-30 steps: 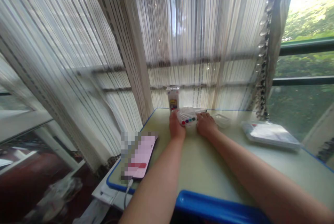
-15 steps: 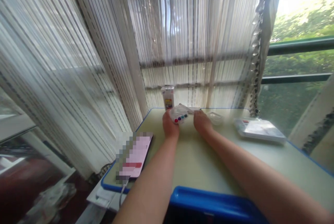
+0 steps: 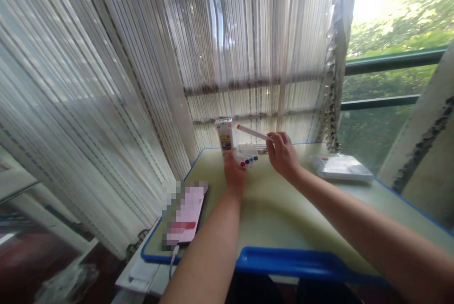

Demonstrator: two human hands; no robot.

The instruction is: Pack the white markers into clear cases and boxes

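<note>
My left hand (image 3: pixel 234 172) is closed around a clear case of markers (image 3: pixel 247 153), whose round ends show red, purple, blue and dark green. In my right hand (image 3: pixel 284 156), pinched between thumb and fingers, is a white marker (image 3: pixel 254 132) with an orange-red end. It points left and slightly up, above the case and apart from it. Several slim white sticks, perhaps more markers (image 3: pixel 261 148), lie near the table's far edge behind the case. Just behind my left hand a tall clear box (image 3: pixel 223 133) with a yellow label stands upright.
A flat clear plastic case (image 3: pixel 344 169) rests at the table's right. On the left lies a phone or tablet (image 3: pixel 186 214), partly pixelated, with a white cable (image 3: pixel 172 260) plugged in. The table has a blue raised front edge (image 3: pixel 291 257). A striped curtain (image 3: pixel 248 58) hangs behind.
My right hand has risen from the table's far side and now holds the white marker up. My left hand keeps the case in nearly the same place. The view has shifted slightly right.
</note>
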